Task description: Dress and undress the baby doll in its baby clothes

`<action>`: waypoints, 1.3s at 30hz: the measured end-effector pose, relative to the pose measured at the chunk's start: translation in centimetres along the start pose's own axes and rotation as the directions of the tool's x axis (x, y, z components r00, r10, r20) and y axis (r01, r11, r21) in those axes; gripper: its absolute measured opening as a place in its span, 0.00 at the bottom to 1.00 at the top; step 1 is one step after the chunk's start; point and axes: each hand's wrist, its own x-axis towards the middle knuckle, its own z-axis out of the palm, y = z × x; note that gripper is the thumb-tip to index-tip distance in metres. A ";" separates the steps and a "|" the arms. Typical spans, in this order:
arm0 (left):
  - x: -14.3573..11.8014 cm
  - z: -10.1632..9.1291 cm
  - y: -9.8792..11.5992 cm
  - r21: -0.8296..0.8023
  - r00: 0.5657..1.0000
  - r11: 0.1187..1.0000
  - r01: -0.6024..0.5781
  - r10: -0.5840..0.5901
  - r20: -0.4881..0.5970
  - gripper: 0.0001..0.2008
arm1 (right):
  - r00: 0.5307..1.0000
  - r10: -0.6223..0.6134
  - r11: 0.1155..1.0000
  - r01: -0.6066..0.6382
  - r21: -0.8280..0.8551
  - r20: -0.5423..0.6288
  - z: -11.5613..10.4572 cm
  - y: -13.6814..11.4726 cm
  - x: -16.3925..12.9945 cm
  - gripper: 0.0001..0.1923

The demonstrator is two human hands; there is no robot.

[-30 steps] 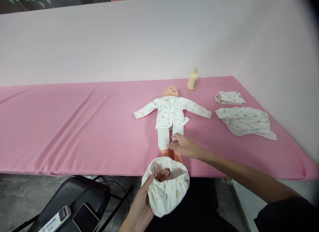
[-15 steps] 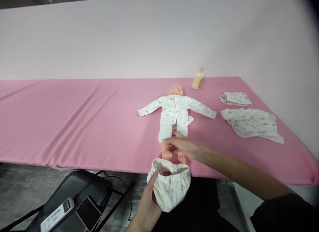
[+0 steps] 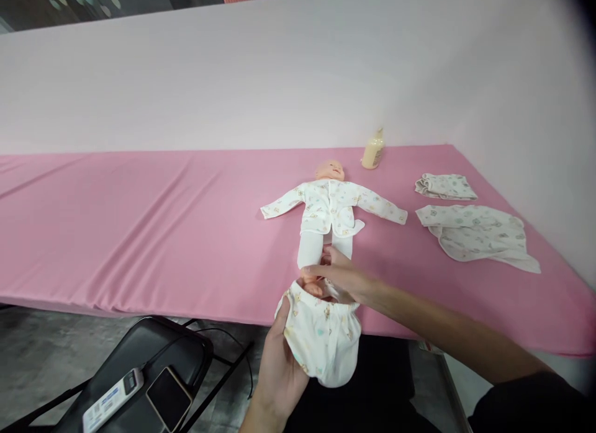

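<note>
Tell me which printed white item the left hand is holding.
The gathered shorts, in the left hand; the jacket is on the doll, while the folded cloth and spread garment lie untouched.

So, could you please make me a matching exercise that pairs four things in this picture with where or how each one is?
1. pump bottle
2. phone
3. patterned shorts
4. doll

A. lying face up on the pink cloth
B. held in the left hand
C. upright near the white wall
D. lying on the black chair

Pairs: 1-C, 2-D, 3-B, 4-A
</note>
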 end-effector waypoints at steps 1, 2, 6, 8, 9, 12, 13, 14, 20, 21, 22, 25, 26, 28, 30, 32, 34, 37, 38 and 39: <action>0.1 0.1 0.0 -0.002 1.000 1.000 -0.002 0.002 0.000 0.26 | 1.000 0.002 1.000 -0.002 0.012 0.002 0.0 0.1 -0.1 0.21; 0.3 0.3 0.0 -0.001 1.000 1.000 -0.006 0.006 0.000 0.26 | 1.000 -0.007 1.000 0.007 0.023 0.001 -0.1 0.1 -0.1 0.25; 1.1 0.7 0.2 0.041 0.998 0.998 -0.056 0.056 0.006 0.25 | 0.995 -0.096 0.990 0.099 -0.096 0.030 -0.6 0.3 -0.1 0.36; 1.4 0.6 0.2 0.066 0.997 0.994 -0.082 0.083 -0.008 0.25 | 0.994 -0.107 0.986 0.111 -0.123 0.038 -0.8 0.4 0.1 0.42; 1.5 0.5 0.2 0.075 0.996 0.994 -0.085 0.087 -0.025 0.25 | 0.996 -0.086 0.991 0.088 -0.103 0.028 -0.8 0.4 0.2 0.45; 1.6 0.1 0.4 0.094 0.993 0.993 -0.074 0.082 -0.082 0.25 | 1.000 0.015 1.000 -0.015 0.011 -0.019 -0.7 0.2 0.6 0.49; 1.6 0.0 0.5 0.101 0.993 0.992 -0.072 0.081 -0.087 0.25 | 0.999 0.035 0.998 -0.034 0.047 -0.028 -0.6 0.2 0.7 0.47; 1.7 -0.2 0.5 0.106 0.993 0.992 -0.071 0.080 -0.086 0.25 | 0.998 0.042 0.996 -0.040 0.075 -0.035 -0.5 0.1 0.8 0.44; 3.1 -0.7 1.4 0.146 0.990 0.986 -0.083 0.099 -0.102 0.22 | 0.999 0.000 0.993 0.004 0.119 -0.040 0.5 0.0 1.0 0.25; 3.3 -0.8 1.5 0.157 0.990 0.983 -0.094 0.109 -0.091 0.22 | 0.999 -0.023 0.995 0.025 0.099 -0.029 0.6 0.0 1.1 0.23; 3.5 -0.7 1.6 0.168 0.990 0.980 -0.105 0.119 -0.074 0.22 | 0.999 -0.049 0.996 0.050 0.070 -0.015 0.7 0.1 1.1 0.22; 3.9 -0.5 1.9 0.192 0.991 0.974 -0.118 0.126 -0.032 0.22 | 0.989 -0.148 0.986 0.147 -0.075 -0.008 0.7 0.3 0.9 0.20; 3.9 -0.4 2.0 0.198 0.993 0.974 -0.112 0.119 -0.027 0.22 | 0.983 -0.184 0.971 0.178 -0.163 -0.023 0.7 0.4 0.7 0.21; 3.7 -0.1 2.2 0.204 0.995 0.974 -0.093 0.101 -0.026 0.22 | 0.964 -0.258 0.906 0.220 -0.362 -0.059 0.4 0.6 0.3 0.25; 3.2 0.2 2.4 0.204 0.995 0.976 -0.081 0.090 -0.038 0.22 | 0.954 -0.294 0.833 0.222 -0.507 -0.066 0.2 0.6 -0.1 0.27; 2.6 0.7 2.5 0.196 0.994 0.977 -0.081 0.093 -0.051 0.22 | 0.954 -0.298 0.803 0.226 -0.551 -0.043 0.1 0.6 -0.3 0.26; 2.3 1.2 2.4 0.182 0.993 0.979 -0.087 0.100 -0.060 0.23 | 0.954 -0.298 0.808 0.233 -0.541 -0.033 0.3 0.6 -0.3 0.21; 2.5 1.5 1.9 0.169 0.987 0.980 -0.102 0.121 -0.107 0.22 | 0.945 -0.327 0.819 0.290 -0.496 0.012 0.7 0.8 0.1 0.14; 2.8 1.6 1.8 0.167 0.982 0.980 -0.107 0.130 -0.133 0.22 | 0.943 -0.331 0.823 0.310 -0.475 0.041 0.9 0.9 0.2 0.12; 3.0 1.5 1.6 0.164 0.978 0.980 -0.113 0.138 -0.156 0.22 | 0.942 -0.325 0.833 0.326 -0.447 0.081 1.0 0.9 0.4 0.11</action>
